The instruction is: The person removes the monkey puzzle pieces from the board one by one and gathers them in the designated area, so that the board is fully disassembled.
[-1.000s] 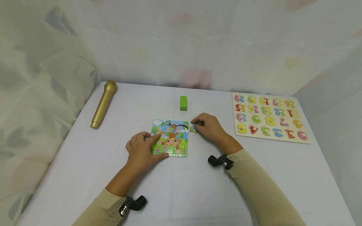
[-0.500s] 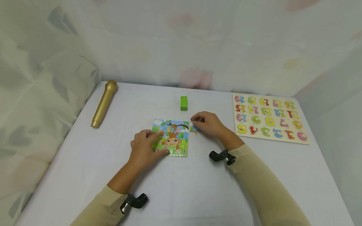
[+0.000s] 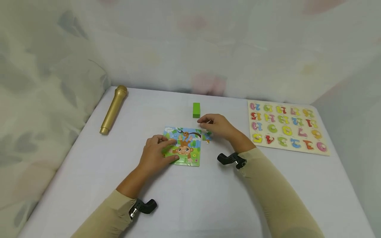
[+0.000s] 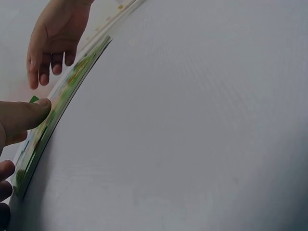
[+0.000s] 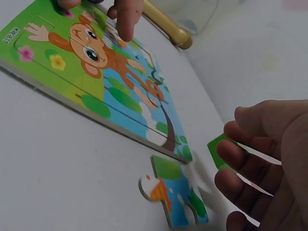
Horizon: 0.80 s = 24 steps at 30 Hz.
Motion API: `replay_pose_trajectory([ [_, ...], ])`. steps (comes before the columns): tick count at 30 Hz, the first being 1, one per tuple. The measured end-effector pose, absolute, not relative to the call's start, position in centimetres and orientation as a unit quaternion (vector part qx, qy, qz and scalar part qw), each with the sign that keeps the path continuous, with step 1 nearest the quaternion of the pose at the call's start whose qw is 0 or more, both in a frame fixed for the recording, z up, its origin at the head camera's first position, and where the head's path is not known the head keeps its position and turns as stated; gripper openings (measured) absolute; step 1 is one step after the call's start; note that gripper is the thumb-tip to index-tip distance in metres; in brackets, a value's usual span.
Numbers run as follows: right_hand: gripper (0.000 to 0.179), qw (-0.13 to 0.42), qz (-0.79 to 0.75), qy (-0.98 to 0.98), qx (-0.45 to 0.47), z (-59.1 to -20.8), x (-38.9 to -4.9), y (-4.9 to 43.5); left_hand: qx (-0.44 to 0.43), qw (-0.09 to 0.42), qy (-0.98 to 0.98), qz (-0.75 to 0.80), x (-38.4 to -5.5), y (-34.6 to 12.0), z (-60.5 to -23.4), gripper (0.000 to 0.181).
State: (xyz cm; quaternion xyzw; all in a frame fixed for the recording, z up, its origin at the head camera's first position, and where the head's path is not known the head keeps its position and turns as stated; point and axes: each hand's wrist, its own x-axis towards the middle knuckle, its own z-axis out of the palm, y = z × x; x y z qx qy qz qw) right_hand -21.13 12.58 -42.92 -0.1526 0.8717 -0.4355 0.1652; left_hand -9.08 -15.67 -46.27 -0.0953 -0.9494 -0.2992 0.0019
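Observation:
A square jigsaw puzzle (image 3: 193,155) with a monkey picture lies on the white table, with its raised edge showing in the left wrist view. My left hand (image 3: 156,153) rests on its left side, thumb and index finger spread over the picture. One loose puzzle piece (image 5: 175,192) in blue, green and orange lies flat just off the puzzle's right edge. Above and beyond that piece hovers my right hand (image 3: 218,127), fingers loosely bent and nothing between them. In the right wrist view, its fingers (image 5: 231,154) stand apart from the piece.
Behind the puzzle stands a green block (image 3: 196,110), close to my right fingertips. A gold toy microphone (image 3: 114,110) lies at the far left. A number puzzle board (image 3: 288,129) lies on the right. Curtain-like fabric (image 3: 208,49) rises along the table's back.
My right hand has drawn away from the loose piece, rising toward the green block, and more of the piece shows. My left hand stays on the puzzle. The head view has shifted slightly.

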Motion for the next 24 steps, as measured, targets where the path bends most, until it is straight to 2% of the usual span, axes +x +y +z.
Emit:
replay_pose_trajectory([
  [15, 0.026, 0.191, -0.429, 0.854, -0.225, -43.5, -21.7, 7.9, -0.102, 0.001, -0.956, -0.276, -9.2, -16.0, -46.4, 0.057],
  [24, 0.040, 0.244, -0.430, 0.821, -0.285, -43.5, -21.8, 5.0, -0.104, 0.006, -0.953, -0.284, -8.9, -16.6, -46.3, 0.057],
])
